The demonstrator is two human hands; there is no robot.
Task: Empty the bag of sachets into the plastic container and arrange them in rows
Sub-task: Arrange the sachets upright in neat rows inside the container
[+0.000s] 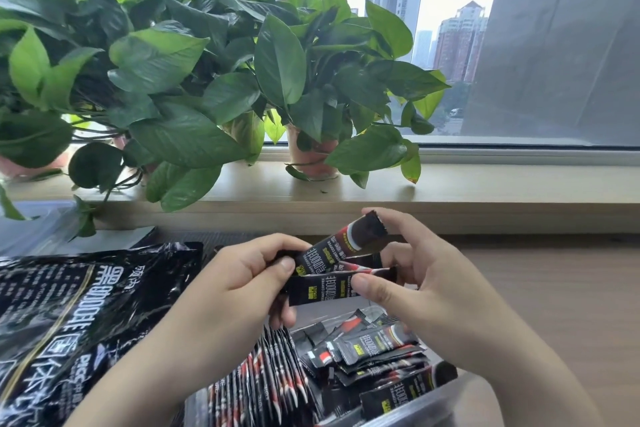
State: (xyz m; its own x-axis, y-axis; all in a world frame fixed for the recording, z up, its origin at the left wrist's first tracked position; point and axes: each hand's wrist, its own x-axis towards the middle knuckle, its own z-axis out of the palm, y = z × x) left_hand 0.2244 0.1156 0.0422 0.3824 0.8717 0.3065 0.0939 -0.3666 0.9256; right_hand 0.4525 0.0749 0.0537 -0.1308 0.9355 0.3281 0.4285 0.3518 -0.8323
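The bag [69,322] lies flat on the counter [554,288], left of the container [467,402], and appears emptied. Inside the container, one row [263,378] of sachets stands on edge along the left side; a loose pile [377,354] lies on the right. The left hand [242,277] and right hand [429,274] pinch opposite ends of a small bundle [343,282] of sachets above the container. Assessment: emptying complete, arranging partly complete. The pile and bundle are yet to be set in rows.
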